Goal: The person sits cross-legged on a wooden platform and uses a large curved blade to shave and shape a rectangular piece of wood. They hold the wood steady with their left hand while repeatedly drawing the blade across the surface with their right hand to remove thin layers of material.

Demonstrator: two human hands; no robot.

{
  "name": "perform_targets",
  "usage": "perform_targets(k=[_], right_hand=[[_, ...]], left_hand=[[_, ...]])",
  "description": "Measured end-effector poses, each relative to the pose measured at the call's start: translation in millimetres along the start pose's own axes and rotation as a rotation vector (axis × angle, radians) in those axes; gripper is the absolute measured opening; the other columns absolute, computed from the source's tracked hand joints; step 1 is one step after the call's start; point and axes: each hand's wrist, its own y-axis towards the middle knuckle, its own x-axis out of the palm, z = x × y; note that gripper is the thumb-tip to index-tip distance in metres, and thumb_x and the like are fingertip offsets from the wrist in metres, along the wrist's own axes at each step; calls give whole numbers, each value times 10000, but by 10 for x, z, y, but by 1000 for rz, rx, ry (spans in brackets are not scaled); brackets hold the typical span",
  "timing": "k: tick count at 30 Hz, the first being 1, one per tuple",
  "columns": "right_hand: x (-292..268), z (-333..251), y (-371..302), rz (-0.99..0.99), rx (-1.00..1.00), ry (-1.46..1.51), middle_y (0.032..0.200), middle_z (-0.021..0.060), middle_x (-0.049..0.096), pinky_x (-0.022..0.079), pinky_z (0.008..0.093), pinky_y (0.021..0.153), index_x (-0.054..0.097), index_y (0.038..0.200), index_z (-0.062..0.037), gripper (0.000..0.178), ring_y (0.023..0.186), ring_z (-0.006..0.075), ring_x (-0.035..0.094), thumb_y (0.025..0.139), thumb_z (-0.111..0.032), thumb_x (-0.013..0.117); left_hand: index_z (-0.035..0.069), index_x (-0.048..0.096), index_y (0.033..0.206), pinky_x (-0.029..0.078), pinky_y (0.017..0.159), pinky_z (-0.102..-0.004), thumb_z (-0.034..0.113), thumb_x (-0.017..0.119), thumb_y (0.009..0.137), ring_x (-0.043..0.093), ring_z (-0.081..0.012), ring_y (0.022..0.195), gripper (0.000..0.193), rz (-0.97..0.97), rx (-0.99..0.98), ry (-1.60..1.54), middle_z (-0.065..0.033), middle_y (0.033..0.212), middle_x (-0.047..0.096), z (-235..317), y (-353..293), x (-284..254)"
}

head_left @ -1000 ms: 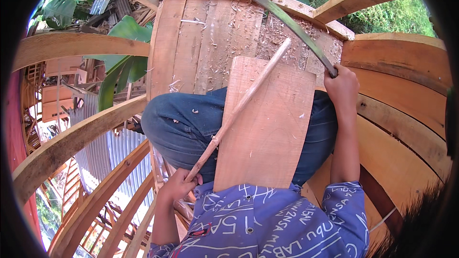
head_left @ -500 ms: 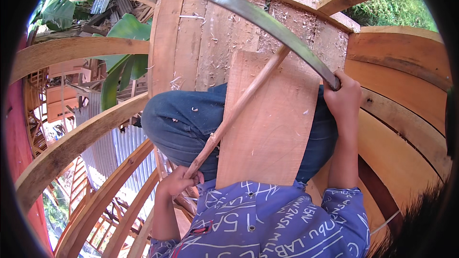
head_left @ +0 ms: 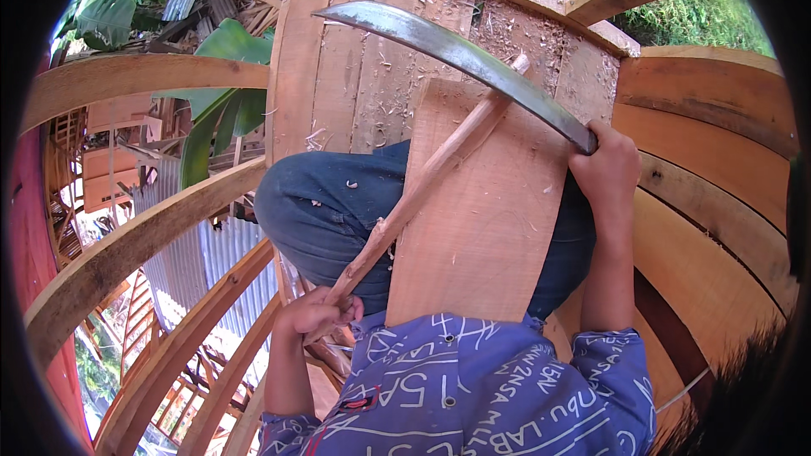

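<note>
My right hand (head_left: 606, 154) is closed round the grip end of a machete (head_left: 448, 49), whose long curved blade slants toward the far left. Under the blade passes a peeled wooden stick (head_left: 431, 169), and its far tip shows just beyond the metal. Low on the left, my left hand (head_left: 319, 316) is closed round the stick's near end. A flat wooden board (head_left: 477, 228) lies across my lap, sloping from my shirt to the planks in front, with the stick running over it. Whether the blade's edge bites into the stick cannot be made out.
Wood shavings litter the plank platform (head_left: 338, 76) ahead of my knees. Curved timber ribs (head_left: 144, 241) rise on the left, and orange-brown planking (head_left: 705, 148) walls the right. Past the ribs lie corrugated metal sheets (head_left: 228, 257) and banana leaves (head_left: 198, 139).
The machete's tip has come nearer to me and its blade is tilted differently. The stick's far end now pokes out past the blade. Both hands keep their holds.
</note>
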Motion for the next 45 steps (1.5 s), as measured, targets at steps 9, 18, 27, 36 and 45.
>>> perform_targets(k=[9,18,27,36,45], right_hand=[[29,-261,-161,-65,-209,129,707,145,637,493,442,629,633,727,-68,153,690,342,634,598,-148,645],[83,236,-24,-10,119,12,701,157,647,491,444,604,677,771,-82,140,688,359,637,677,-185,667],[4,-173,-165,-15,-171,103,699,125,630,484,447,606,621,725,-70,155,695,342,632,594,-149,645],[75,160,-82,66,115,-35,661,138,629,486,452,599,648,750,-73,153,661,351,633,652,-185,679],[15,-137,-230,-19,-151,94,712,130,642,478,437,586,626,724,-69,163,671,336,632,579,-140,648]], left_hand=[[-42,593,903,420,760,-267,78,555,730,519,-139,853,214,-50,-45,-86,-51,906,570,-72,1,-67],[-12,543,800,382,673,-284,105,574,662,472,-132,739,184,23,-25,-106,-39,778,503,-40,-1,28],[-26,562,886,408,697,-283,79,560,695,502,-140,767,218,-44,-23,-142,-53,818,526,-48,16,-35],[-9,563,817,385,679,-261,101,583,728,472,-115,731,143,23,-1,-157,-20,800,515,77,3,100],[-5,564,820,377,677,-251,98,587,718,469,-110,737,146,-26,-32,-182,-12,800,507,32,12,56]])
